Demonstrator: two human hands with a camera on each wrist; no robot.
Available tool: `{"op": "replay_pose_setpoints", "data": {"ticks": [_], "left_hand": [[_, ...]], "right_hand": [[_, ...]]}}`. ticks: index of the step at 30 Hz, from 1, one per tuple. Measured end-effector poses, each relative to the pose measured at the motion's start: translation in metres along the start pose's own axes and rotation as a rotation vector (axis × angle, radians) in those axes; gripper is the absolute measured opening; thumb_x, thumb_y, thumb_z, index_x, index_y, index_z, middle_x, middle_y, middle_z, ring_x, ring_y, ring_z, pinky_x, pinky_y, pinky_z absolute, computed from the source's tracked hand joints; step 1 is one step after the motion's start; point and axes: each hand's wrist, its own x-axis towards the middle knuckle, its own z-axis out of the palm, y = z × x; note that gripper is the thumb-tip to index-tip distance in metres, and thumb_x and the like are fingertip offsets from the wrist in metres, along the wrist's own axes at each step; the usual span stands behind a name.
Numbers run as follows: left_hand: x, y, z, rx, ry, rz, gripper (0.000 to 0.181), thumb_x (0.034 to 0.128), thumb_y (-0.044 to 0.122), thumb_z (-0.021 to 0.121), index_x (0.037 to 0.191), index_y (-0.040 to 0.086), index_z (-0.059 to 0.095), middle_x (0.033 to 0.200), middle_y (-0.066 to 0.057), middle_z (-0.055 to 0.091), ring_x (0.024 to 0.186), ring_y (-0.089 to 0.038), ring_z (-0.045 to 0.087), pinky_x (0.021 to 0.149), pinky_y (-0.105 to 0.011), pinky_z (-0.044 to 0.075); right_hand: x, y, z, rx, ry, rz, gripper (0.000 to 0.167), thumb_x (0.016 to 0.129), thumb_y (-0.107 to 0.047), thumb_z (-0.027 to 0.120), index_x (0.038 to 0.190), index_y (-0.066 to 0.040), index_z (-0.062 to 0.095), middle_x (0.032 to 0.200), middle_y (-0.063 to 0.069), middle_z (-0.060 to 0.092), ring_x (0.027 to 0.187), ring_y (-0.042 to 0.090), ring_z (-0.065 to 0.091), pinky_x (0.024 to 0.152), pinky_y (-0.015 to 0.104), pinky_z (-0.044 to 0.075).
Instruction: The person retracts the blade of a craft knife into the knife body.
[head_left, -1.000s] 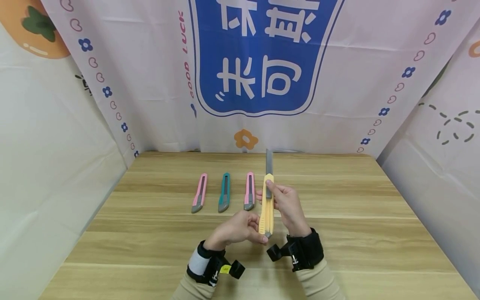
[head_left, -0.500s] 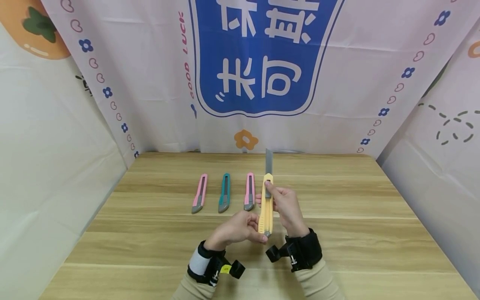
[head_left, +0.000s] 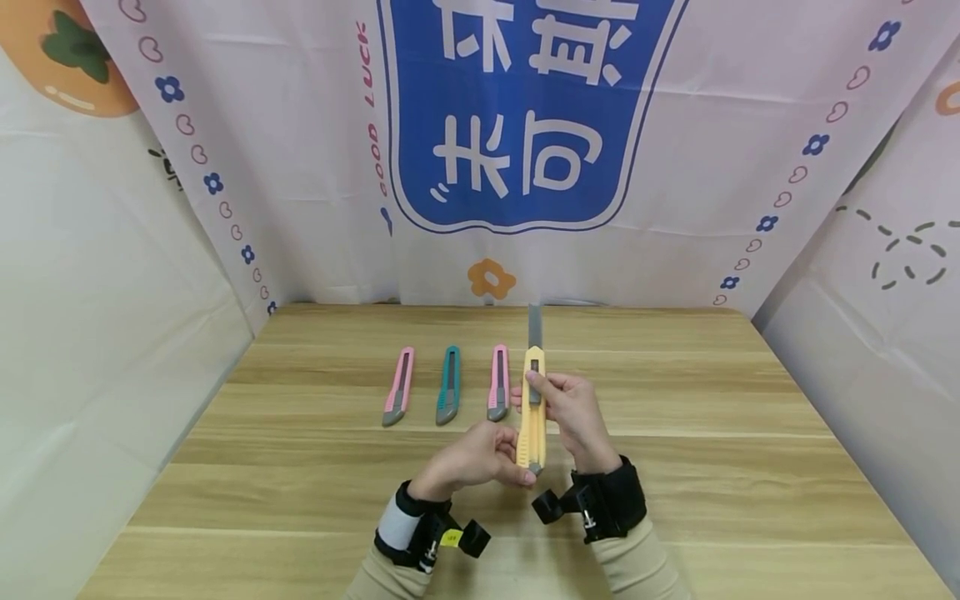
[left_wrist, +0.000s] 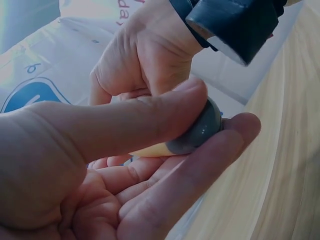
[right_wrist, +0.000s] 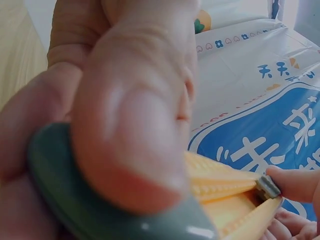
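Note:
A yellow utility knife [head_left: 531, 437] is held above the table, its long blade [head_left: 535, 327] extended away from the person. My left hand [head_left: 476, 457] pinches its rear end; in the left wrist view, thumb and fingers hold the grey end cap [left_wrist: 202, 131]. Higher on the body, my right hand [head_left: 579, 414] grips the knife from the right side. Its thumb presses on the grey slider [right_wrist: 268, 187], as the right wrist view shows. The right fingers behind the handle are partly hidden.
Left of the held knife, a pink utility knife [head_left: 498, 383], a teal one [head_left: 448, 386] and another pink one [head_left: 399, 387] lie in a row on the wooden table [head_left: 712, 467]. A printed cloth [head_left: 322, 250] hangs behind the table.
The right thumb and the slider have moved a little toward the rear of the yellow utility knife. Its blade tip has drawn back slightly. The left hand keeps its place.

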Motion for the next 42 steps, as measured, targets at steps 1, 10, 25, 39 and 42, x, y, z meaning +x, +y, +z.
{"op": "replay_pose_setpoints", "data": {"ticks": [1, 10, 25, 39, 42], "left_hand": [[-0.0004, 0.0004, -0.0003, 0.001, 0.003, -0.003, 0.021, 0.0814, 0.006, 0.074, 0.097, -0.006, 0.066, 0.088, -0.023, 0.072, 0.064, -0.003, 0.061, 0.063, -0.017, 0.049], [-0.0023, 0.0037, -0.002, 0.003, 0.012, -0.007, 0.021, 0.0825, 0.008, 0.074, 0.097, -0.005, 0.067, 0.088, -0.022, 0.073, 0.066, -0.002, 0.062, 0.064, -0.018, 0.049], [-0.0024, 0.0035, -0.0026, 0.006, 0.026, -0.009, 0.022, 0.0824, 0.009, 0.075, 0.098, -0.004, 0.066, 0.087, -0.021, 0.073, 0.066, -0.003, 0.061, 0.064, -0.018, 0.048], [-0.0023, 0.0021, -0.0022, -0.009, 0.026, -0.034, 0.021, 0.0816, 0.008, 0.075, 0.097, -0.002, 0.067, 0.087, -0.018, 0.074, 0.068, -0.005, 0.064, 0.066, -0.018, 0.052], [-0.0024, 0.0019, -0.0023, -0.008, 0.025, -0.036, 0.021, 0.0818, 0.008, 0.075, 0.097, -0.002, 0.067, 0.087, -0.017, 0.074, 0.068, -0.005, 0.064, 0.065, -0.018, 0.051]], "right_hand": [[-0.0001, -0.0002, 0.0002, 0.004, -0.005, -0.001, 0.038, 0.096, -0.015, 0.059, 0.113, 0.019, 0.058, 0.077, 0.005, 0.077, 0.066, 0.007, 0.072, 0.069, 0.025, 0.061], [0.0013, 0.0, 0.0012, 0.007, 0.01, 0.034, 0.033, 0.098, -0.019, 0.057, 0.113, 0.011, 0.063, 0.072, -0.004, 0.075, 0.07, 0.007, 0.073, 0.072, 0.026, 0.062], [0.0011, 0.0019, 0.0024, -0.009, -0.001, 0.057, 0.04, 0.097, -0.028, 0.057, 0.105, 0.011, 0.065, 0.082, 0.01, 0.077, 0.067, 0.009, 0.073, 0.07, 0.027, 0.062], [0.0001, 0.0, 0.0016, -0.017, -0.008, 0.019, 0.029, 0.098, -0.02, 0.057, 0.097, 0.008, 0.066, 0.086, 0.015, 0.077, 0.065, 0.008, 0.072, 0.066, 0.024, 0.061], [0.0002, 0.0001, 0.0012, -0.013, -0.009, 0.018, 0.029, 0.098, -0.02, 0.057, 0.096, 0.008, 0.066, 0.085, 0.014, 0.077, 0.065, 0.008, 0.072, 0.065, 0.024, 0.061]]}}
